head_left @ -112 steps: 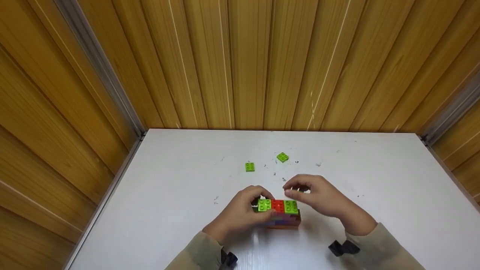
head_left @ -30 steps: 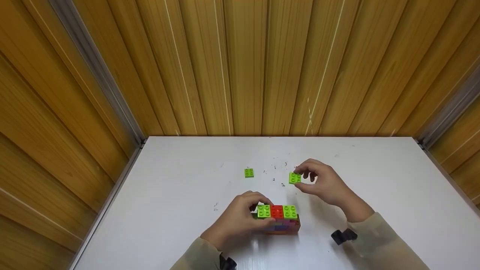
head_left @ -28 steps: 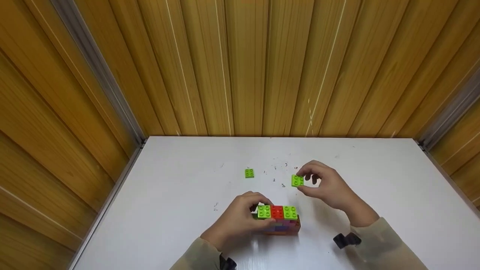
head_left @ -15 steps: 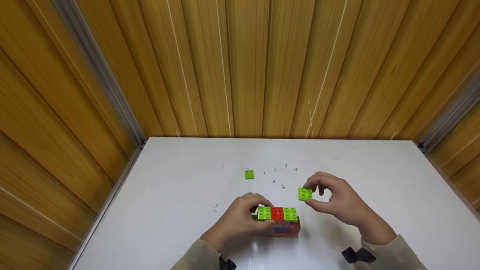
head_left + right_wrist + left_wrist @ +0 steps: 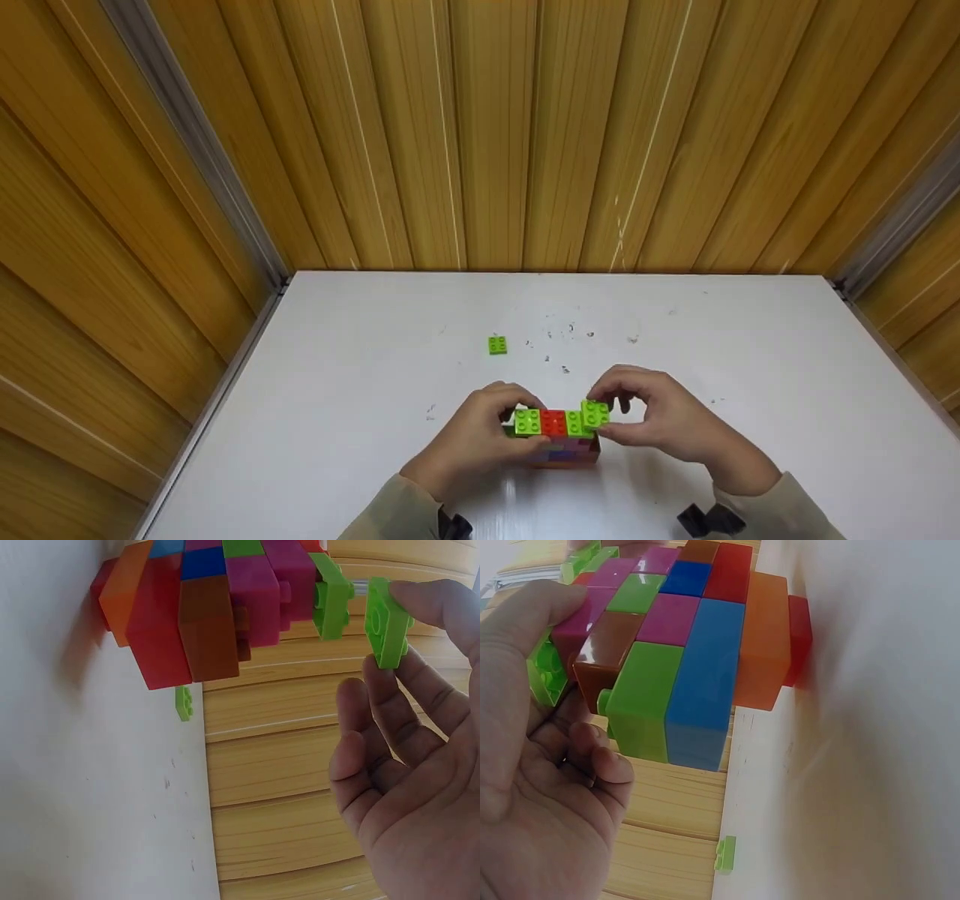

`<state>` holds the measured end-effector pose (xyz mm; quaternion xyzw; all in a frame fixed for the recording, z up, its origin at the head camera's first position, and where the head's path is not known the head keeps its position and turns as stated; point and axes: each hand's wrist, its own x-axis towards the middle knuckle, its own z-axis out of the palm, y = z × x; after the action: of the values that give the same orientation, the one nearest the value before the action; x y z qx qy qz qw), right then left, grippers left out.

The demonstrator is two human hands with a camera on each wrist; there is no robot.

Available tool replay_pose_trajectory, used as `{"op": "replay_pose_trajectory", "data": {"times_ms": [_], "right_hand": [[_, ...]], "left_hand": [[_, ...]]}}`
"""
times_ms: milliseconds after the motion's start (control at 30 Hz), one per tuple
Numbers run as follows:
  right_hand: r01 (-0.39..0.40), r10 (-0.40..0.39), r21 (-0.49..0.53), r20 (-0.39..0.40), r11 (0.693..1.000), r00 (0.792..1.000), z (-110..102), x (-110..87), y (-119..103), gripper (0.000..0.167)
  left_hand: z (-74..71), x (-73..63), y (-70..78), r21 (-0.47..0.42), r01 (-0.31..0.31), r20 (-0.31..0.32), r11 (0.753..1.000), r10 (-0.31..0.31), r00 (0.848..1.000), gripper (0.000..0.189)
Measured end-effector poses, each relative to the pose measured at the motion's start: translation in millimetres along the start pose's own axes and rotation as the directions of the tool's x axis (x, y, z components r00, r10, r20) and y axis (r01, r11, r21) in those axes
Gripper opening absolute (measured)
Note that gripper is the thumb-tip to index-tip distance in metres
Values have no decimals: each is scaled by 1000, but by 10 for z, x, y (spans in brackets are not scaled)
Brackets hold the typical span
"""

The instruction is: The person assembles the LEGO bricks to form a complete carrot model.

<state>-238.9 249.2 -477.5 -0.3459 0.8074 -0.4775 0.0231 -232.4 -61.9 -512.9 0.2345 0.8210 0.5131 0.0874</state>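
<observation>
A block of stacked toy bricks in blue, orange, magenta, brown, green and red stands on the table. Its top row, in the head view, has a red brick between two lime-green ones. My left hand grips the stack from the left, thumb on the near side and fingers behind. Between right thumb and fingers, my right hand pinches a thin lime-green brick. That brick overlaps the right end of the stack in the head view; the right wrist view shows a gap between it and the green top brick.
One more lime-green brick lies on the white table beyond the stack. Small dark marks dot the tabletop. Wood-patterned panels rise at the back and sides.
My right hand picked up the far right green brick from the table and brought it back towards me, over the stack's right end. The left hand kept its grip on the stack.
</observation>
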Motion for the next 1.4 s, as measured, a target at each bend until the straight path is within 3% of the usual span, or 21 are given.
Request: {"op": "replay_pose_trajectory", "data": {"times_ms": [167, 367, 833, 1133, 1267, 1400], "right_hand": [[-7, 6, 17, 54, 1000, 999, -9, -4, 4, 28], [-97, 88, 85, 106, 992, 990, -2, -11, -59, 29], [-339, 312, 188, 160, 922, 936, 46, -5, -245, 37], [-350, 328, 194, 136, 916, 935, 69, -2, -267, 40], [-371, 350, 187, 133, 910, 927, 78, -3, -270, 40], [-371, 350, 197, 133, 907, 927, 86, -11, -264, 39]], "left_hand": [[-10, 4, 11, 0, 7, 8, 1000, -7, 1000, 25], [-22, 3, 17, -8, 32, 19, 999, -31, 999, 24], [-22, -6, -8, -8, 32, 16, 999, -32, 999, 25], [-2, 2, 56, 65, 32, 8, 997, -33, 999, 27], [33, 6, 85, 102, -4, -16, 995, 6, 1000, 32], [96, 23, 107, 131, -82, -51, 988, 90, 995, 37]]}}
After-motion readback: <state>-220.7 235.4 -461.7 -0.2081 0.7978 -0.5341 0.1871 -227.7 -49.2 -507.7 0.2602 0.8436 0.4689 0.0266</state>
